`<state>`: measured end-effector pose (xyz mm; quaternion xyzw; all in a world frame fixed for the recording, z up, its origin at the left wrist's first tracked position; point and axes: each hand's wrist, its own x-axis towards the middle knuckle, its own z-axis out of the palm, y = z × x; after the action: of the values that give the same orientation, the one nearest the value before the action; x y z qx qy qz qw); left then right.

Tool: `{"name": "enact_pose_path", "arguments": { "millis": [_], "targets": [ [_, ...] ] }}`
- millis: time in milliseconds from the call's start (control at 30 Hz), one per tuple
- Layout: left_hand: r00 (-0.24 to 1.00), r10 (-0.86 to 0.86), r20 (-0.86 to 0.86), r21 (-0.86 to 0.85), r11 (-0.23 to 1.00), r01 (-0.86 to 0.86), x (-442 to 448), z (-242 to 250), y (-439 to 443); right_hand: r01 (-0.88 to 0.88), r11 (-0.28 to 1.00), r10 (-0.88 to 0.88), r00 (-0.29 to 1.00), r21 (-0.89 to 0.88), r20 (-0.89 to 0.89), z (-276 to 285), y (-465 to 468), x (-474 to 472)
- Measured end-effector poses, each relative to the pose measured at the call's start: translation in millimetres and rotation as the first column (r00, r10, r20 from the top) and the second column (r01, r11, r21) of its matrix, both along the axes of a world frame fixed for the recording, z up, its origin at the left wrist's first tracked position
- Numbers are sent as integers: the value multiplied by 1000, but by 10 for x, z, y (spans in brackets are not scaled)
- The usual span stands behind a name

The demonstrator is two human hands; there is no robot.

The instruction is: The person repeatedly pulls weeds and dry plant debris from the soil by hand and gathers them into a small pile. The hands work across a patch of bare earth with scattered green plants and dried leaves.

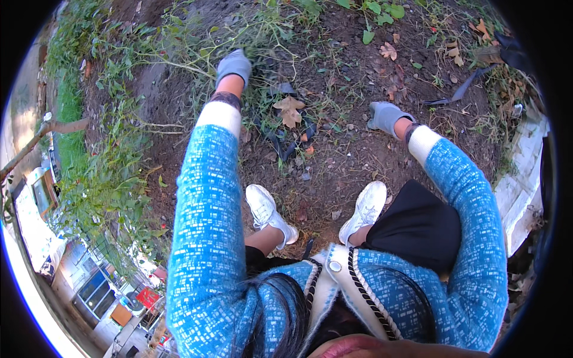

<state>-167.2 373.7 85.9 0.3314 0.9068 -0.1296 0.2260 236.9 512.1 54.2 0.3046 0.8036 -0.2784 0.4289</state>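
My left hand (233, 67), in a grey work glove, is closed around thin green plant stems (197, 67). Leafy growth beyond its fingers is blurred, and the fingertips are hidden. Over bare soil to the right is my right hand (388, 117), gloved alike, with its fingers partly curled. Nothing shows in it, though its palm side is turned away. Between the hands, a dry brown leaf (290, 111) lies on cut or pulled weeds, with a dark strip (284, 150) curling through them.
My white shoes (264, 206) stand apart on the soil. Leafy plants (116, 192) line the left side, near a bare branch (67, 126). At right are a black strip (461, 91) and a white sheet (521, 179). Green leaves (376, 15) grow at the top.
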Motion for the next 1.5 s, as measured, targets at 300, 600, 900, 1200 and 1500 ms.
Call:
{"name": "enact_pose_path", "arguments": {
  "millis": [300, 600, 900, 1200, 1500],
  "targets": [
    [658, -432, 617, 289, 902, 320, 2055, 404, -777, 35, 999, -36, 993, -11, -111, 26, -41, 113],
    [994, 30, -110, 524, 851, 32, 878, -50, -499, 29, 998, -23, 993, 52, -118, -10, -46, 112],
    [993, -24, 114, 419, 907, -26, 295, -500, -313, 45, 999, -42, 993, 26, -111, -22, -26, 106],
    [751, -472, 462, 539, 822, 184, 1416, 233, -1390, 42, 999, -35, 981, 32, -188, -90, -23, 166],
    [381, -692, 613, 549, 720, 424, 2445, 271, -1614, 44, 998, -36, 986, 48, -163, -100, -41, 187]
  ]
}}
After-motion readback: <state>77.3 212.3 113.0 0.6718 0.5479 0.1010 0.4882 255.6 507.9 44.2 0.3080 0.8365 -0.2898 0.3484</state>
